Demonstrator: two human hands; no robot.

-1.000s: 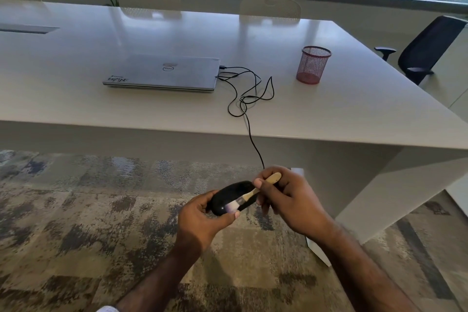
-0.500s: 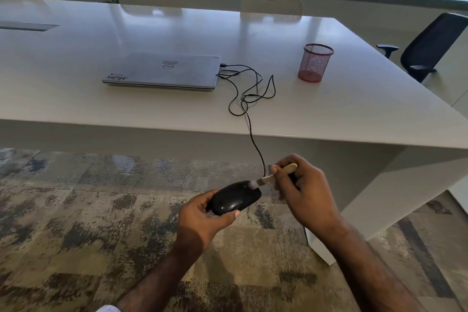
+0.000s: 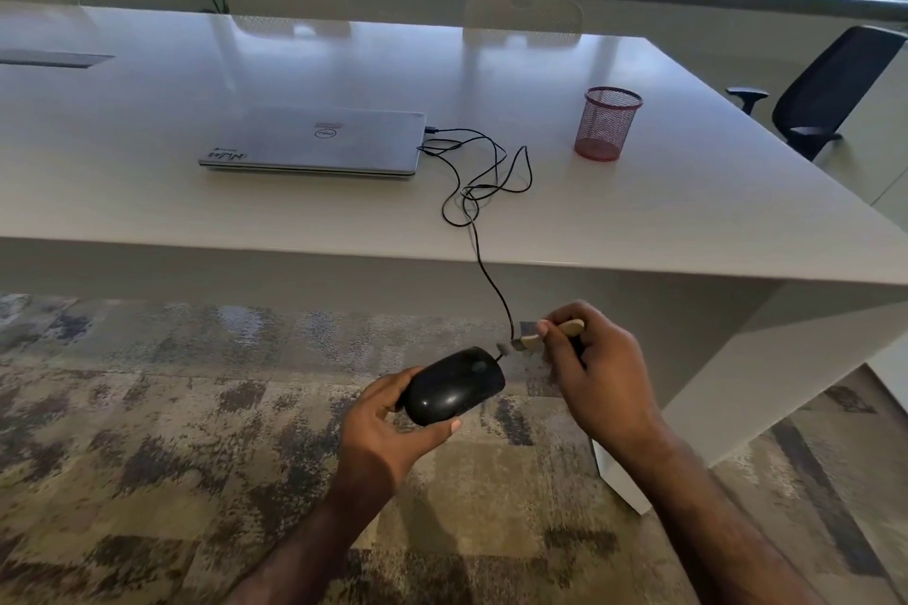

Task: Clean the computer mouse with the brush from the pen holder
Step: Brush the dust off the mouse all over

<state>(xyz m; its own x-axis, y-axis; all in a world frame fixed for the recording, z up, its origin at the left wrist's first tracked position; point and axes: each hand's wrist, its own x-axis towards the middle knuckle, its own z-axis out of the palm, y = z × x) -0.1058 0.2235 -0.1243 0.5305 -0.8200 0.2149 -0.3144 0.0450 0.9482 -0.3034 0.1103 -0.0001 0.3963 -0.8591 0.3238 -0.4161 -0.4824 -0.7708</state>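
Between left-hand fingers (image 3: 393,388) and thumb, gripped mouse (image 3: 454,386); right fingers (image 3: 550,334) pinching brush (image 3: 545,334).

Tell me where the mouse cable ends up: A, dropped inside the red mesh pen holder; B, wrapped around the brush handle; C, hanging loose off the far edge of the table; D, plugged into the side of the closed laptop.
D: the cable runs up from the mouse over the table edge, loops, and its plug sits in the right side of the laptop.

The right hand (image 3: 597,376) has swept the brush (image 3: 533,338) from the mouse's (image 3: 454,386) rear up to its front edge.
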